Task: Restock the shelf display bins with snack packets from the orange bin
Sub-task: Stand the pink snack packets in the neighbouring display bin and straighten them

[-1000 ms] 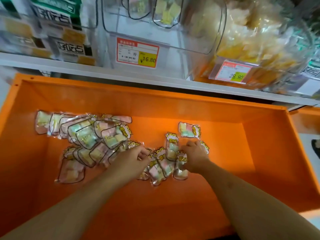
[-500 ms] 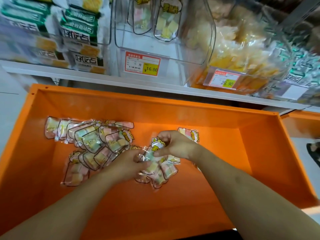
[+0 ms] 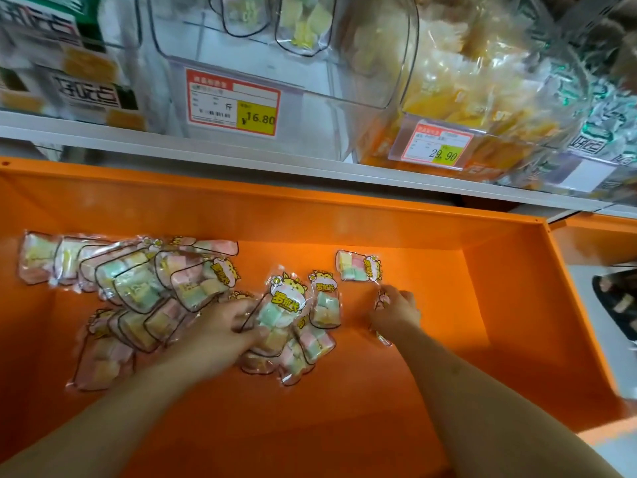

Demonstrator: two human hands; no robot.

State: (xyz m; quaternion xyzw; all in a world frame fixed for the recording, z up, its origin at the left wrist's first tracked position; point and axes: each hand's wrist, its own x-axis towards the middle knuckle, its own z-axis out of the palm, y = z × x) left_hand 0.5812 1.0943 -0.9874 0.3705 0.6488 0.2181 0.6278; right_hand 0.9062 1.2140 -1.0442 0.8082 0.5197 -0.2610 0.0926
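Both hands are seen down inside the orange bin (image 3: 499,305): the left hand (image 3: 220,326) is laid over the middle cluster of snack packets (image 3: 286,315), fingers (image 3: 241,313) curled onto the nearest upright packet, while the right hand (image 3: 396,310) is clenched around one small packet (image 3: 382,301), partly hidden beneath it. A lone packet (image 3: 358,269) is noted just beyond the right hand, long axis running left to right, so the right hand is judged the nearer for it. The clear display bin (image 3: 344,94) on the shelf (image 3: 172,146) is seen above the orange bin's far wall, nearly empty.
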